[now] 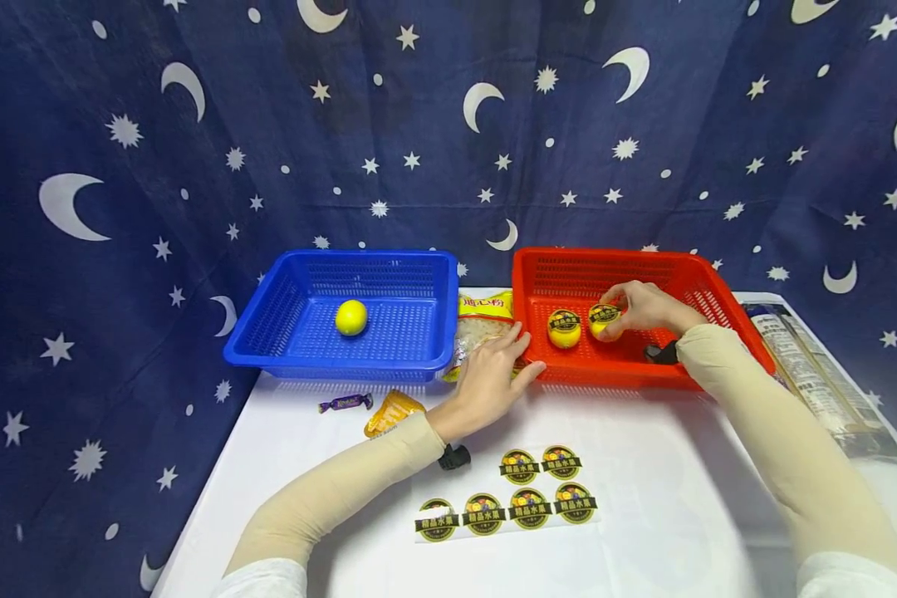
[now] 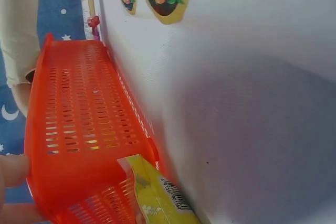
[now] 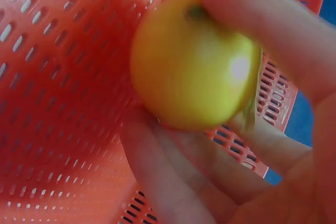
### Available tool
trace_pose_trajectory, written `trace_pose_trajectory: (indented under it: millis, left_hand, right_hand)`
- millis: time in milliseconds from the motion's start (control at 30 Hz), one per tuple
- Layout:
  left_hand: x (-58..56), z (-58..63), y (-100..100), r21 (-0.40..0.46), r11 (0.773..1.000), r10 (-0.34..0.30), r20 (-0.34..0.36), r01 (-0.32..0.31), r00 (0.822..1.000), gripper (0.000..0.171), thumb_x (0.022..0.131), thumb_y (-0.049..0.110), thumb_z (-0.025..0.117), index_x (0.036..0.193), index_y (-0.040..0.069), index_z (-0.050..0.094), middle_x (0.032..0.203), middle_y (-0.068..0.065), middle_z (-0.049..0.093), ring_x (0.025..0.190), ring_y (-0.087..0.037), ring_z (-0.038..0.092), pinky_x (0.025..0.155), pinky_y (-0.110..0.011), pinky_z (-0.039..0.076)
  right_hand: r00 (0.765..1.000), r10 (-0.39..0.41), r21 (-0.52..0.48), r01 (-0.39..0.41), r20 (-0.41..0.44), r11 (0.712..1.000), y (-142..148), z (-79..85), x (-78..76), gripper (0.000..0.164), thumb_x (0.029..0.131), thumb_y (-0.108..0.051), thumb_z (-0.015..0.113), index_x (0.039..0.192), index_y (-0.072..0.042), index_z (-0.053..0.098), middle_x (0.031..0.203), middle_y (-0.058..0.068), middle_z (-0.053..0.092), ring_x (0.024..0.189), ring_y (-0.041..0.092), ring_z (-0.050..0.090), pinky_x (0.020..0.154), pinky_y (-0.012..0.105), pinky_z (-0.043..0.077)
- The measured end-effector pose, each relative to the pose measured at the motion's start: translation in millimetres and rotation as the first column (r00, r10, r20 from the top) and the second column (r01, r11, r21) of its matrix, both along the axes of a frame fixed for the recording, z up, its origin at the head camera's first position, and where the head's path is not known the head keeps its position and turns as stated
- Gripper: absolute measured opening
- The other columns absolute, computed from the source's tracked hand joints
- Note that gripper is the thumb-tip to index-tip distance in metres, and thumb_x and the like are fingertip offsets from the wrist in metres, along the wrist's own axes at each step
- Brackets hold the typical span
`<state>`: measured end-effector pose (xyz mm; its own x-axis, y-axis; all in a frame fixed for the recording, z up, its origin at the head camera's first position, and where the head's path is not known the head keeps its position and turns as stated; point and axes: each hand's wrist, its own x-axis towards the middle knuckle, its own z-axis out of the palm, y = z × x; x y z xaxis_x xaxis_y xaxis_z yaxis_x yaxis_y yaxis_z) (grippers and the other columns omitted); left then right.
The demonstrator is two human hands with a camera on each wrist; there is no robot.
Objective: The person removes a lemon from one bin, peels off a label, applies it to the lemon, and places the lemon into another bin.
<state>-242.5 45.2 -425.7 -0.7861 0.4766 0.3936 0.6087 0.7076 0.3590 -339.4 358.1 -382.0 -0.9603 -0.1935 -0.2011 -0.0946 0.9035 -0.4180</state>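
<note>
"Well, read any writing?"
"Yes: read 精品水果 on stickers (image 1: 530, 507) lying on the table (image 1: 665, 498), and on a yellow fruit (image 3: 194, 66) near the front edge of the red basket (image 1: 635, 375)."
"With the right hand (image 1: 643, 307)?"
"Grasped that fruit between thumb and fingers."
"With the left hand (image 1: 487, 378)?"
"Touched the basket's front left corner with fingers spread, beside a yellow packet (image 1: 481, 324) lettered 心粉."

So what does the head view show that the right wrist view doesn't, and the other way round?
Only the head view: the left hand, the sheet of stickers and a purple-wrapped item.
Only the right wrist view: a dark spot on the held yellow fruit.
Both: fingers of the right hand around that fruit, another yellow fruit and the red basket.
</note>
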Motion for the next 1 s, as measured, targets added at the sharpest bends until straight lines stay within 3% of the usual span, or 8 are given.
trace_pose_trajectory:
  millis: [133,233,433,600,733,867,1000]
  left_hand:
    - [-0.2,0.6,1,0.004,1.000,0.000,0.006,-0.001,1.000,0.058,0.102,0.048,0.058,0.143,0.007,0.060,0.155,-0.012,0.051,0.136,-0.030,0.058,0.109,-0.046,0.051]
    - [-0.2,0.3,1,0.009,1.000,0.000,0.001,0.000,1.000,0.058,0.102,0.048,0.057,0.143,0.007,0.060,0.155,-0.013,0.051,0.136,-0.030,0.059,0.108,-0.046,0.051]
    - [0.4,0.0,2,0.006,1.000,0.006,-0.002,-0.006,1.000,0.057,0.103,0.048,0.057,0.143,0.008,0.060,0.155,-0.011,0.052,0.136,-0.029,0.059,0.108,-0.045,0.052]
    - [-0.4,0.5,2,0.013,1.000,0.011,0.012,-0.011,1.000,0.057,0.102,0.049,0.058,0.143,0.009,0.061,0.155,-0.009,0.052,0.137,-0.027,0.058,0.108,-0.046,0.051]
    - [-3.2,1.7,1,0.022,1.000,-0.001,0.021,0.000,1.000,0.057,0.101,0.048,0.060,0.142,0.009,0.061,0.154,-0.010,0.053,0.136,-0.028,0.059,0.105,-0.047,0.053]
    - [-7.2,10.8,-4,-0.016,0.999,-0.046,0.040,0.047,0.998,0.054,0.101,0.044,0.062,0.141,0.008,0.062,0.152,-0.010,0.056,0.136,-0.029,0.059,0.106,-0.046,0.053]
    - [-13.7,38.2,-23,-0.027,0.993,-0.113,0.066,0.115,0.991,0.049,0.100,0.038,0.066,0.138,0.007,0.065,0.146,-0.010,0.062,0.131,-0.029,0.063,0.107,-0.045,0.053]
  right_hand:
    - [0.999,0.031,0.024,-0.031,0.012,0.999,-2,-3.8,2.8,0.080,0.069,-0.041,0.095,0.131,-0.002,0.063,0.111,0.019,0.067,0.106,0.034,0.056,0.092,0.050,0.049]
    - [0.998,0.052,0.049,-0.053,0.019,0.997,-2,-4.4,4.2,0.077,0.069,-0.040,0.095,0.127,-0.001,0.064,0.103,0.018,0.066,0.105,0.036,0.056,0.093,0.052,0.048]
    - [0.997,0.064,0.048,-0.066,0.032,0.997,2,-7.9,4.0,0.078,0.066,-0.037,0.097,0.124,0.001,0.062,0.113,0.024,0.069,0.107,0.038,0.061,0.094,0.054,0.050]
    - [0.996,0.072,0.036,-0.074,0.060,0.997,2,-3.3,8.5,0.091,0.068,-0.037,0.096,0.138,0.004,0.055,0.123,0.032,0.066,0.116,0.043,0.061,0.099,0.058,0.050]
    - [0.992,0.096,0.007,-0.097,0.079,0.995,2,11.3,17.0,0.103,0.070,-0.037,0.095,0.150,0.004,0.043,0.137,0.036,0.058,0.129,0.050,0.054,0.105,0.063,0.046]
    - [0.993,0.118,0.005,-0.118,-0.003,0.993,-5,35.3,31.0,0.101,0.075,-0.040,0.091,0.153,-0.001,0.041,0.149,0.033,0.050,0.137,0.050,0.048,0.109,0.066,0.042]
    - [0.974,0.115,-0.013,-0.120,-0.195,0.993,-32,52.5,50.0,0.087,0.081,-0.041,0.087,0.150,-0.006,0.048,0.152,0.023,0.052,0.138,0.044,0.050,0.112,0.063,0.040]
